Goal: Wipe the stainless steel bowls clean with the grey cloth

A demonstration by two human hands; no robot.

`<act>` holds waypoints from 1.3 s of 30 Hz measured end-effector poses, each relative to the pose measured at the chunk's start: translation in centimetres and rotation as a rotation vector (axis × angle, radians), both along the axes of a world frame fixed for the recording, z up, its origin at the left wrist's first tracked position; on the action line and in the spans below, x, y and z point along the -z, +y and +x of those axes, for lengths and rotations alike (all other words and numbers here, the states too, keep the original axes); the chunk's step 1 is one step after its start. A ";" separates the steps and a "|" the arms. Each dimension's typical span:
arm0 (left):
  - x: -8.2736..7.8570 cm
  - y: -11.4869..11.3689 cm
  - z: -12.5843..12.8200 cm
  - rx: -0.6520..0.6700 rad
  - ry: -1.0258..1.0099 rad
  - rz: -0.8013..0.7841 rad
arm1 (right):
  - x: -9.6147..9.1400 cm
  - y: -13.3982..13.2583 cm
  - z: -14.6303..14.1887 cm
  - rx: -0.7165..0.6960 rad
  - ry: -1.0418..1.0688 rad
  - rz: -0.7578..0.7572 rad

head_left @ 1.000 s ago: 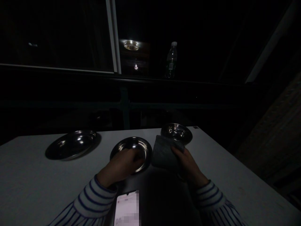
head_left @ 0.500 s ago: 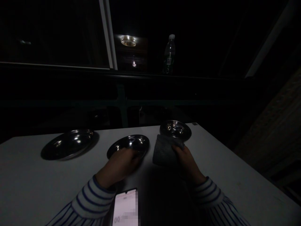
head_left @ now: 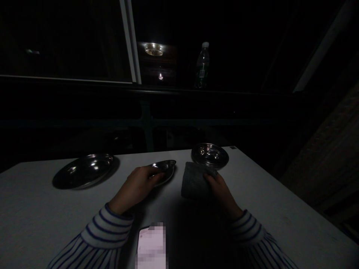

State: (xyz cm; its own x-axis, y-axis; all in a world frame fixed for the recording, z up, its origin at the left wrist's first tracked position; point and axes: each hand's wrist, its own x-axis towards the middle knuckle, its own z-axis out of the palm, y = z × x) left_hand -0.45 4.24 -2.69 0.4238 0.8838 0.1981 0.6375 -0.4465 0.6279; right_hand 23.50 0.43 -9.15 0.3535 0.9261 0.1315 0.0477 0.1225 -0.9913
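My left hand (head_left: 140, 184) grips the near side of a shiny metal plate (head_left: 167, 169), thumb over the inner face, fingers hidden beneath or behind the rim. The plate is tilted above the white table (head_left: 157, 213). In my right hand (head_left: 221, 190) is a folded grey cloth (head_left: 195, 181), pinched at its right edge and held just off the tabletop. Beyond the cloth sits a stack of round metal plates (head_left: 210, 155). A larger oval metal plate (head_left: 82, 172) lies at the left.
A phone (head_left: 151, 246) with a lit screen lies at the near edge between my forearms. A clear plastic bottle (head_left: 202, 67) stands on the sill behind the table. The dark window has a pale frame (head_left: 130, 41). The room is dim.
My left hand has closed on the middle plate's near side, and the plate has gone from lying flat to tilted. The cloth in my right hand has barely moved.
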 end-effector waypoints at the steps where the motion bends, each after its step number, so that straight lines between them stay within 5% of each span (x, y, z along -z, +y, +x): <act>1: -0.1 0.0 -0.1 -0.020 -0.044 0.004 | 0.1 0.0 0.0 0.002 -0.020 0.012; 6: -1.9 -0.2 -0.6 -0.212 -0.265 0.041 | 0.1 0.0 -0.2 0.009 -0.145 0.080; 11: -3.2 -0.9 -0.9 -0.323 -0.547 -0.152 | -0.3 -0.7 -0.9 0.017 -0.272 0.121; 17: -2.7 -1.8 -0.3 -0.207 -0.952 -0.514 | -1.7 -0.9 -1.8 0.039 -0.376 0.147; 24: -1.9 -3.1 1.7 -0.082 -1.311 -0.655 | -5.0 -0.3 -5.9 0.104 -0.699 0.362; 31: -2.5 -3.5 1.2 -0.153 -1.422 -0.586 | -4.6 0.1 -10.1 -0.003 -0.967 0.586; 39: -2.3 -3.0 0.7 -0.142 -1.351 -0.674 | -4.6 0.5 -9.8 0.106 -1.351 0.844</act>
State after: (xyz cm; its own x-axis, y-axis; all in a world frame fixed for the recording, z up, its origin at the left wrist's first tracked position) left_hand 0.26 1.21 -0.38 0.1660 0.9821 -0.0891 -0.5551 0.1677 0.8147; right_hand 13.69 0.95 -4.57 -0.3869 0.4087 0.8266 0.8388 0.5283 0.1314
